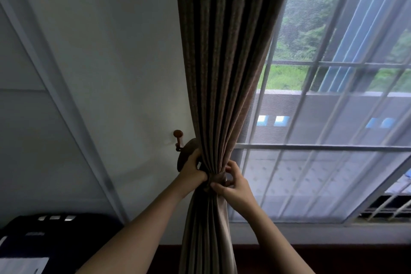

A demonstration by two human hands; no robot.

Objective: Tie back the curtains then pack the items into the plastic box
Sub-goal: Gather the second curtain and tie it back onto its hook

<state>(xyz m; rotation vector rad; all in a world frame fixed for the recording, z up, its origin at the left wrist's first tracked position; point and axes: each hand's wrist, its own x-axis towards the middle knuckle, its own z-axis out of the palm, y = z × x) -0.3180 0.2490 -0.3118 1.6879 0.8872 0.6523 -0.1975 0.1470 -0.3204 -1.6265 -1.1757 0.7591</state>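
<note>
Left hand: my left hand [193, 168] sits just below and to the right of the wall hook [178, 138], fingers curled round the tieback [185, 155] where it comes off the hook.
Right hand: my right hand [233, 187] is farther from the hook, on the other side of the curtain [222, 73]. Thumb and fingertips pinch the band at the front of the bundle; what exactly sits under them is too small for me to tell.
Curtain: it hangs upright just right of the hook, long axis vertical, drawn in to a narrow waist between my two hands.
What the move turns on: the hook lies up and to the left of that waist, and my left hand is the nearer one. I judge the band must stay snug round the folds while it is secured towards the hook.
In the way: the gathered folds stand between my right hand and the hook, and my left hand hides the loop there.
Around: the window [322, 118] lies well right of the hook, and a dark case [55, 224] sits low and left of it.
Plastic box: not in view, so packing is not yet begun.
</note>
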